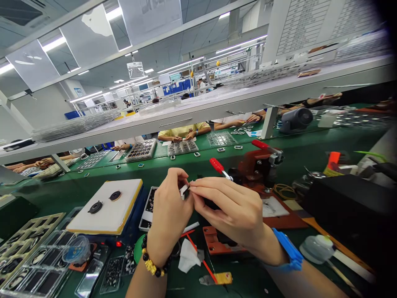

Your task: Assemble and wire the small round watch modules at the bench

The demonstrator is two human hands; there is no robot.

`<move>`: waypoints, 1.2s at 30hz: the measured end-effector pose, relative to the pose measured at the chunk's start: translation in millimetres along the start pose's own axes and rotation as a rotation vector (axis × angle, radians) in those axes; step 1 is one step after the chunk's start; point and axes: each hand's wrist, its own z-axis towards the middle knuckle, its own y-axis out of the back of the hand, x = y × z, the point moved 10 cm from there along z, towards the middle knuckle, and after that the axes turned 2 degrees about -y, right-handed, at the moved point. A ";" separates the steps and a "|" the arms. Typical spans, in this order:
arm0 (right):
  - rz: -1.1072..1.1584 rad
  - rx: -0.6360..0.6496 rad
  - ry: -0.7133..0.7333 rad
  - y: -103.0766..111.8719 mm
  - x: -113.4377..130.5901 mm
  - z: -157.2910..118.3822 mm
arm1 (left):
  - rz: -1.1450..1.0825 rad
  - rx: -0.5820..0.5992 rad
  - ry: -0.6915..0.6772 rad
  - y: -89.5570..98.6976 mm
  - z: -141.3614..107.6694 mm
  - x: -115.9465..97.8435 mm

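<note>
My left hand (170,211), closed, holds a small white-and-black part (185,192) between thumb and fingers. What kind of part it is cannot be made out. My right hand (231,205) has its fingertips pinched together at the right edge of that part; whatever they grip is too small to name. Just behind the left hand is an open box (146,224) of small black pieces. A reddish-brown fixture (212,240) lies beneath the right hand. Below the hands are a crumpled white wipe (188,257) and a yellow-handled tool (222,278).
Left, two black round parts (95,207) rest on a white pad (108,219). Compartment trays (46,265) fill the left corner. A red-handled toggle clamp (263,165) and a clear bottle (318,249) stand right. Co-workers' hands (190,135) work across the green bench, under a shelf (186,117).
</note>
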 end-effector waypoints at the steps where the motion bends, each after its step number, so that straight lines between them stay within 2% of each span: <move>1: 0.003 -0.002 -0.004 0.5 -0.5 0.1 | -0.003 -0.002 0.000 0.3 0.1 0.1; 8: 0.039 0.002 -0.039 2.2 -2.4 0.6 | -0.022 -0.004 -0.014 0.8 -1.1 0.8; 18: 0.017 0.018 0.028 -3.5 1.3 -2.6 | -0.005 -0.004 -0.027 -0.2 -1.5 0.7; 25: -0.083 0.020 0.092 -4.7 7.1 -4.8 | 0.093 -0.026 -0.054 -0.5 -2.8 -2.8; 36: -0.084 -0.019 0.078 0.0 6.4 -3.3 | 0.063 -0.013 -0.030 -0.2 -1.4 -2.3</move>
